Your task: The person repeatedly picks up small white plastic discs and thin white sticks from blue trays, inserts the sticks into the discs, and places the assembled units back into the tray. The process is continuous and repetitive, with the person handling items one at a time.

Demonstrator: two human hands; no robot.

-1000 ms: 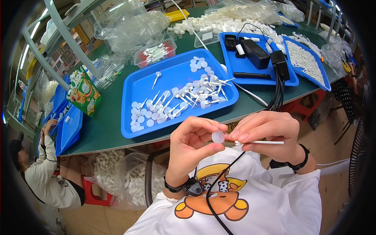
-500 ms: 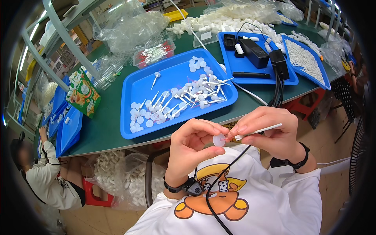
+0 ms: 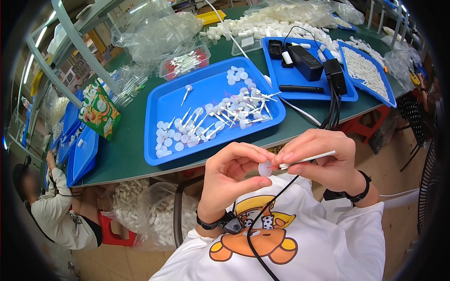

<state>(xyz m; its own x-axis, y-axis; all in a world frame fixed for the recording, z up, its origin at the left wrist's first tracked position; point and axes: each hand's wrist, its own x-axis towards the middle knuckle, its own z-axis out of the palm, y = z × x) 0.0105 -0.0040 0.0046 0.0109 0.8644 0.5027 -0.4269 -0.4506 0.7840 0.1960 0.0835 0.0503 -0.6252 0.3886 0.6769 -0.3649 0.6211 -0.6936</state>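
Observation:
Above my lap, in front of the table edge, both my hands are close together with fingertips almost touching. My left hand [image 3: 229, 171] pinches a small translucent white disc [image 3: 265, 169] near its rim. A white stick [image 3: 316, 157] is gripped between thumb and fingers of my right hand [image 3: 326, 150], its clustered white end toward the disc. Thin red thread [image 3: 274, 167] runs between the disc and that end. Just beyond my hands lies a blue tray [image 3: 164, 98] with many similar discs [image 3: 179, 147], several of them on white sticks.
A second blue tray [image 3: 347, 97] holds a black power adapter [image 3: 304, 63] and cables. White sticks fill a blue tray [image 3: 368, 70] at the right. A clear box [image 3: 185, 63] and a green snack bag [image 3: 99, 112] stand on the table. Another person [image 3: 61, 210] sits at the left.
My hands have barely moved; the disc and the stick's clustered end have come slightly closer together. The trays and their contents have stayed the same.

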